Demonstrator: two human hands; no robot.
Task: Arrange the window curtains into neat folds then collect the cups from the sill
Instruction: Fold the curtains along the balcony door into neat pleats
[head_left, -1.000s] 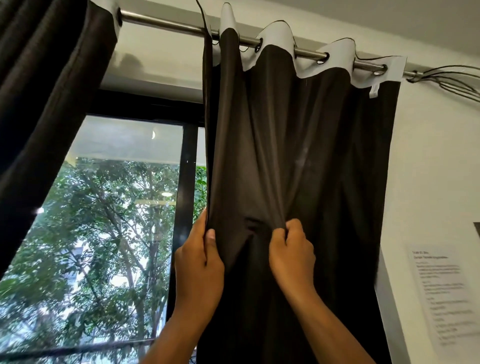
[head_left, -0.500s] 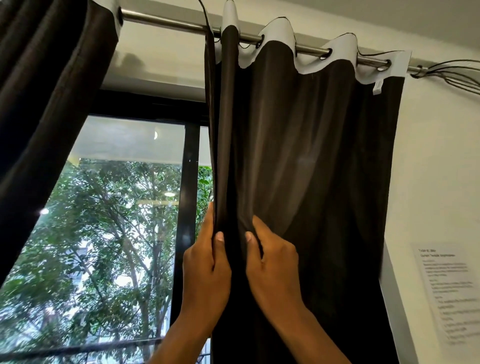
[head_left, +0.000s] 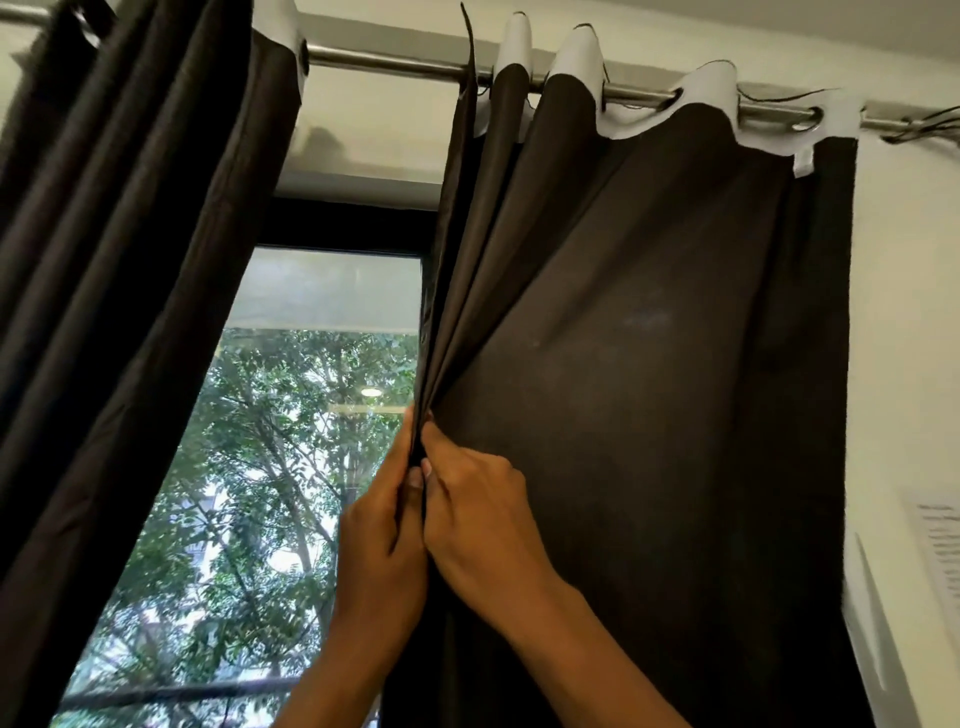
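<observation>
Head view: left hand (head_left: 382, 540) and right hand (head_left: 475, 512) pinch gathered curtain (head_left: 649, 389) folds together; a loosened pinch would probably let the pleats spring apart.

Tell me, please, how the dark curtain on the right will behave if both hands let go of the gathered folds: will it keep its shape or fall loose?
The right curtain looks soft and floppy: it creases wherever the left hand and right hand pinch it, so the pleats would probably loosen. Its rings on the rod may partly hold the upper folds.
</observation>
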